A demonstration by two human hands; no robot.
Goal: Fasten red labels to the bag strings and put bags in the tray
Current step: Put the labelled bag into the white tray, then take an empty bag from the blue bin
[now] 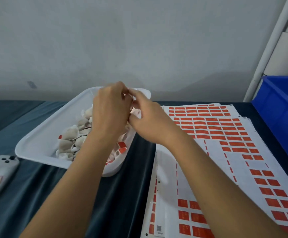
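a plain grey wall [139, 40] fills the upper half of the frame, and below it a dark teal cloth-covered table [122, 194] runs across the lower half. at the lower left edge a white handheld controller [1, 170] with black buttons lies on the cloth, just beside the near left corner of a white tray [41, 133]. the tray sits left of centre and holds a heap of pale bags [72, 140], several with red labels [121, 146] showing near its right rim. above the tray's far end, at the centre of the frame, the left hand [110, 110] has its fingers curled inward, and the right hand [150, 119] meets it fingertip to fingertip, fingers bent too. between them they pinch something small, white and faintly pink; it is blurred and mostly hidden, so i cannot tell whether it is a bag, a string or a label. right of the hands, overlapping white sheets of red labels [225, 131] spread over the table toward the lower right, partly stripped. at the right edge stands a blue bin [284, 114], with white pipes [268, 52] rising behind it.
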